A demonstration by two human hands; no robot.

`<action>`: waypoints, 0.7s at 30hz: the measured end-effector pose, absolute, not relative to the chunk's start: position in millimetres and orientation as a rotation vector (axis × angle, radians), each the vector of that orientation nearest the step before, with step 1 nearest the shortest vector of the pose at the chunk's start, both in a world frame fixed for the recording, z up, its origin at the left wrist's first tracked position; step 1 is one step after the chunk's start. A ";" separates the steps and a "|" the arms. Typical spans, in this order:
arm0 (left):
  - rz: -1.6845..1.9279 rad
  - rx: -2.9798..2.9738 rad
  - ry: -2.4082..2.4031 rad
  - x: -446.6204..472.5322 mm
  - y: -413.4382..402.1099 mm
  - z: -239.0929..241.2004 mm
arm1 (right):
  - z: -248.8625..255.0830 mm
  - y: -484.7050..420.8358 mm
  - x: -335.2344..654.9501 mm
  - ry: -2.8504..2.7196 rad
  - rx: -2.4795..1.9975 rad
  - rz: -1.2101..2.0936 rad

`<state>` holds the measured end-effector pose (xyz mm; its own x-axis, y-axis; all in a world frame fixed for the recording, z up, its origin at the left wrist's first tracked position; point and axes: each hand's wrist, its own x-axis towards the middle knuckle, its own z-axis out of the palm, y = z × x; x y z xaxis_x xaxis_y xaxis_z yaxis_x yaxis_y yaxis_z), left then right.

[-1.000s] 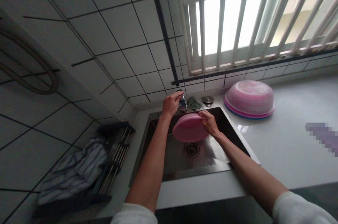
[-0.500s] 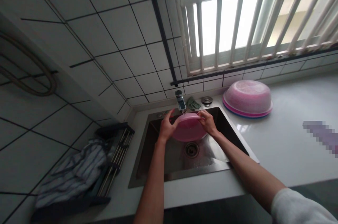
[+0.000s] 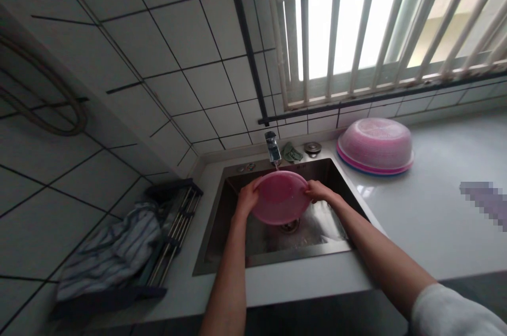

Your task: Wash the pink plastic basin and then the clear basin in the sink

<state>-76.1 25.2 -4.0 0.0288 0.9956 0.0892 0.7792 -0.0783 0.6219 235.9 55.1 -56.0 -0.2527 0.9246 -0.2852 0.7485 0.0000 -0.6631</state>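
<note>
Both my hands hold a pink plastic bowl (image 3: 280, 196) over the steel sink (image 3: 222, 230), just under the chrome tap (image 3: 272, 148). My left hand (image 3: 247, 199) grips the bowl's left rim, fingers wrapped round it. My right hand (image 3: 317, 190) grips the right rim. The bowl is tipped so that its inside faces me. It hides most of the drain (image 3: 291, 226) below.
An upturned pink colander on a pink basin (image 3: 375, 146) sits on the white counter (image 3: 428, 220) to the right. A green cloth (image 3: 292, 153) and a sink plug (image 3: 312, 147) lie behind the sink. A dish rack with a striped towel (image 3: 114, 251) stands at left. A barred window is above.
My left hand left the tap and took hold of the bowl's left rim. The bowl then tipped towards me under the tap.
</note>
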 end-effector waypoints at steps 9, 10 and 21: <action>0.564 1.962 1.808 -56.9 21.1 -3.7 | -39.1 52.6 233.4 -2.050 -1.785 0.708; 0.565 1.968 1.792 -56.8 21.3 -4.1 | -40.1 53.7 233.5 -2.040 -1.749 0.707; 0.786 1.904 1.606 -64.1 27.8 -7.3 | -52.4 58.5 240.7 -2.065 -1.802 0.769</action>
<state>-64.1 27.8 -7.3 0.1270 0.9871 0.0976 0.6828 -0.1584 0.7132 240.7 58.5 -52.4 -0.1724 0.9772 -0.1237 0.8201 0.0729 -0.5675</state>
